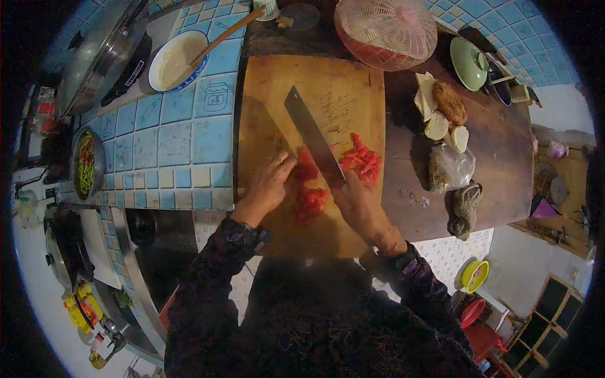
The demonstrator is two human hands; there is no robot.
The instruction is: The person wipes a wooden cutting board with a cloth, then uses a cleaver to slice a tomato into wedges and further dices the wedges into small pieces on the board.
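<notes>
My right hand [357,201] grips the handle end of a wide-bladed kitchen knife [314,134], its blade slanting up and left across a wooden cutting board [269,78]. Chopped red pieces, tomato by the look of them, lie in groups: one [361,160] right of the blade, one [306,165] just left of it, and one [309,205] nearer my body. My left hand [272,184] is beside the left group, fingers bent with their tips near it; whether they touch or hold a piece is unclear.
Left of the board, a bowl of pale batter [177,64] with a wooden utensil stands on blue tiles; a dish of green food [86,163] is farther left. A pink mesh cover [387,33] stands beyond the board. Bread-like pieces [437,125], a plastic bag [451,167] and a crumpled cloth [465,210] lie right.
</notes>
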